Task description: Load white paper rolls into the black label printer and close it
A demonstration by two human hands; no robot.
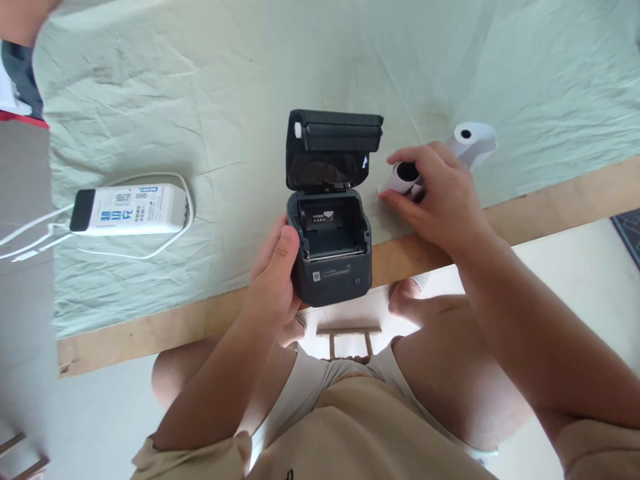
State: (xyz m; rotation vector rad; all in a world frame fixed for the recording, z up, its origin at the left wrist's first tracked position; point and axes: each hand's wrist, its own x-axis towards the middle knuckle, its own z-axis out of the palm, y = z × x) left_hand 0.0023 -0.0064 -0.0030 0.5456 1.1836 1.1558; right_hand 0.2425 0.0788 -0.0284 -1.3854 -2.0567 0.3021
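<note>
A small dark grey label printer (334,283) stands at the table's front edge, its lid (327,172) flipped up and back. Inside its paper bay (330,233) I see no roll, only a dark compartment with a small white marking. My left hand (280,267) grips the printer's left side, thumb along the upper edge. To the right of the printer, my right hand (440,190) has thumb and fingers around a white paper roll (395,183) with a wide black core. Behind that hand lies a second paper roll (467,135), with a smaller dark core and a loose paper end.
A white power strip (135,209) with printed lettering lies at the left, its cable looped around it. A pale green cloth (225,100) covers the table, leaving a bare wooden front edge (150,337). Part of another person's arm (25,17) shows at the top left.
</note>
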